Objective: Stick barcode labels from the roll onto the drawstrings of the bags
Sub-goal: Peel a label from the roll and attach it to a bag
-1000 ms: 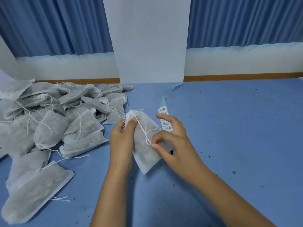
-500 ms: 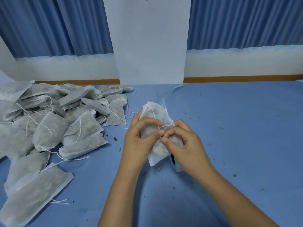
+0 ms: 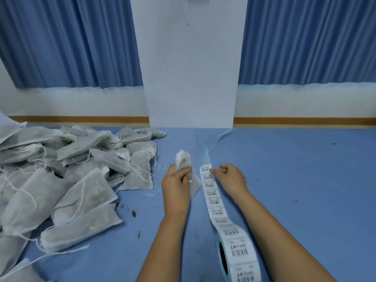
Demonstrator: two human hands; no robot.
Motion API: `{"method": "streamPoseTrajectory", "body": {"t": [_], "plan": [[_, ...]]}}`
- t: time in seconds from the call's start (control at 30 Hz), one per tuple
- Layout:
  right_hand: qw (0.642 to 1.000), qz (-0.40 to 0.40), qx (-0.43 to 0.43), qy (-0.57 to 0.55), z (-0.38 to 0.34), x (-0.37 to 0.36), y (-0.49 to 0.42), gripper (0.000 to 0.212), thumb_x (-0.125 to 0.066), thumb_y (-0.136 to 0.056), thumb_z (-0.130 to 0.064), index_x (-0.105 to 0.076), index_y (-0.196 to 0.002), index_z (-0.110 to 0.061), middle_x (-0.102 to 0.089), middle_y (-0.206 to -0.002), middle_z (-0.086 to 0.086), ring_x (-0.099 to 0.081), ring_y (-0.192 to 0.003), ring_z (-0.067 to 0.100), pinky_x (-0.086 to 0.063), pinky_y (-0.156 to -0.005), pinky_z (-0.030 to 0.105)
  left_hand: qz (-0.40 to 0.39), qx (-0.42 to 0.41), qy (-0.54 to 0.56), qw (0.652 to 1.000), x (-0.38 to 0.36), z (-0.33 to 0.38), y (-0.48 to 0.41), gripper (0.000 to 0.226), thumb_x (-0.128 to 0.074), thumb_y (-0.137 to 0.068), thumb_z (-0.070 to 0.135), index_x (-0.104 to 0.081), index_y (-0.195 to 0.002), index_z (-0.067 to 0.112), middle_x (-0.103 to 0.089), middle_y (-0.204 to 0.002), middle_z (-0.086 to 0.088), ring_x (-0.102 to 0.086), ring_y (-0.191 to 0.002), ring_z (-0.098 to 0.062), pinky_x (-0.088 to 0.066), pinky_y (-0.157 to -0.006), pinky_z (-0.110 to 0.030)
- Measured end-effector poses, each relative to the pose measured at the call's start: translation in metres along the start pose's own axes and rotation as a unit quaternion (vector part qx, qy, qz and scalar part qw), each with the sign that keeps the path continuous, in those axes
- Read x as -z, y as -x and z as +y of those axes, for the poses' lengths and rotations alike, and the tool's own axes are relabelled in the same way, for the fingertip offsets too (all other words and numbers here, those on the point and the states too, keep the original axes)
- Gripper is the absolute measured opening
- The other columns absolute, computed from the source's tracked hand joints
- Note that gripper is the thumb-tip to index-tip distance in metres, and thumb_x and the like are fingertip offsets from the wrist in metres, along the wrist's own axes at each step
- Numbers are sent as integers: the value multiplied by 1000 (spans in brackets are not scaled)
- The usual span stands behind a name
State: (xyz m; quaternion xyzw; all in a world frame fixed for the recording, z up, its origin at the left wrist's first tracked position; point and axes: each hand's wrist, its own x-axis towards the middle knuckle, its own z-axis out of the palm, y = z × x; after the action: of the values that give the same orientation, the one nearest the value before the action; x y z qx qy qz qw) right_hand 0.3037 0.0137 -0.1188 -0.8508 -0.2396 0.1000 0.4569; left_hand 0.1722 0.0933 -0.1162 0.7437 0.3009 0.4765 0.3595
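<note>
Near the middle of the surface [image 3: 305, 180], a single bag [image 3: 184, 159] is held upright in the left hand [image 3: 176, 186]. The fingers are curled round its lower body, and the gathered neck stands above them. A short end of drawstring [image 3: 190, 181] is seen at the fingertips; whether it is pinched apart from the cloth cannot be told.

Just beside the bag, on its right, a strip [image 3: 213, 202] of barcode labels is laid out from the roll [image 3: 237, 253], which stands on edge at the near edge of the surface. The right hand [image 3: 231, 177] is narrowed to a pinch at the right edge of the top label [image 3: 205, 169], with the other fingers curled in. Bare blue backing [image 3: 207, 157] runs beyond it toward the far edge. A pile of bags [image 3: 81, 180] is heaped along the left edge, well apart from the roll.

The bag is judged light, soft and limp, so it is best gripped just below the neck. The drawstring is thin and slack, and would need to be held taut close to where the label is folded over it. The label is judged thin, flexible and tacky underneath once lifted. It is best taken by one corner only, so that the adhesive is not fouled and the label does not curl onto itself.
</note>
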Motion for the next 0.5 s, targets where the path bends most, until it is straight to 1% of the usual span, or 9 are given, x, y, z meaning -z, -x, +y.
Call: {"method": "streamPoseTrajectory", "body": {"t": [0.07, 0.1, 0.17, 0.2, 0.23, 0.3, 0.37, 0.43, 0.5], "plan": [[1000, 4, 9, 14, 0, -7, -8, 43, -67, -85, -39, -60, -120, -15, -70, -108, -4, -53, -115, 16, -27, -104, 34, 13, -16, -14, 1000, -5, -5, -5, 21, -62, -89, -6, -76, -102, 4, -58, -101, 4, -58, -86, -7, -37, -78, 4], [1000, 2, 9, -2, 0, -8, -10, 35, -69, -84, -34, -64, -114, -17, -71, -103, -4, -57, -111, 16, -29, -105, 34, 16, -24, -21, 999, -5, -5, -6, 21, -62, -89, -6, -75, -102, 4, -57, -101, 5, -56, -86, -5, -37, -79, 3], [998, -5, 23, -55, 0, -9, -10, 13, -72, -82, -23, -71, -95, -21, -73, -92, -3, -63, -98, 15, -37, -102, 34, 9, -48, -30, 998, -4, -4, -6, 23, -60, -89, -8, -75, -103, 3, -56, -101, 4, -52, -86, 2, -36, -81, 3], [995, -17, 40, -89, -1, -8, -9, 6, -72, -82, -18, -71, -86, -22, -73, -86, -3, -65, -91, 13, -43, -97, 31, 2, -60, -34, 998, -4, -3, -7, 25, -59, -88, -10, -75, -103, 2, -56, -102, 4, -51, -86, 4, -36, -81, 2], [990, -31, 59, -123, -2, -7, -8, 9, -71, -83, -14, -71, -79, -22, -72, -82, -4, -66, -84, 11, -47, -89, 25, -5, -71, -40, 997, -4, -2, -7, 26, -58, -88, -11, -75, -102, 2, -55, -102, 4, -50, -86, 4, -36, -80, 2], [980, -55, 87, -172, -5, -5, -7, 14, -67, -86, -9, -71, -76, -19, -72, -78, -5, -65, -75, 6, -48, -74, 12, -15, -91, -55, 994, -4, -2, -7, 26, -56, -88, -11, -74, -103, 1, -54, -102, 5, -49, -85, 4, -36, -79, 2], [972, -77, 105, -196, -8, -3, -4, 14, -64, -88, -7, -71, -77, -13, -72, -75, -2, -64, -67, 4, -48, -67, 11, -33, -101, -68, 992, -5, -1, -7, 24, -57, -90, -8, -72, -106, -1, -52, -105, 7, -48, -86, 5, -33, -80, 3], [964, -98, 123, -214, -12, -4, -2, 15, -61, -89, 0, -70, -78, -5, -70, -70, -1, -62, -61, 2, -48, -65, 12, -60, -106, -64, 990, -7, -1, -6, 20, -59, -91, -3, -72, -107, -1, -52, -106, 9, -49, -85, 7, -33, -81, 3], [961, -100, 135, -220, -15, -8, -1, 13, -59, -89, 2, -69, -80, 1, -68, -69, 2, -62, -59, 1, -47, -63, 10, -80, -105, -54, 990, -8, -2, -7, 17, -62, -91, 1, -72, -106, 1, -51, -104, 10, -49, -85, 12, -33, -79, 3]]}}
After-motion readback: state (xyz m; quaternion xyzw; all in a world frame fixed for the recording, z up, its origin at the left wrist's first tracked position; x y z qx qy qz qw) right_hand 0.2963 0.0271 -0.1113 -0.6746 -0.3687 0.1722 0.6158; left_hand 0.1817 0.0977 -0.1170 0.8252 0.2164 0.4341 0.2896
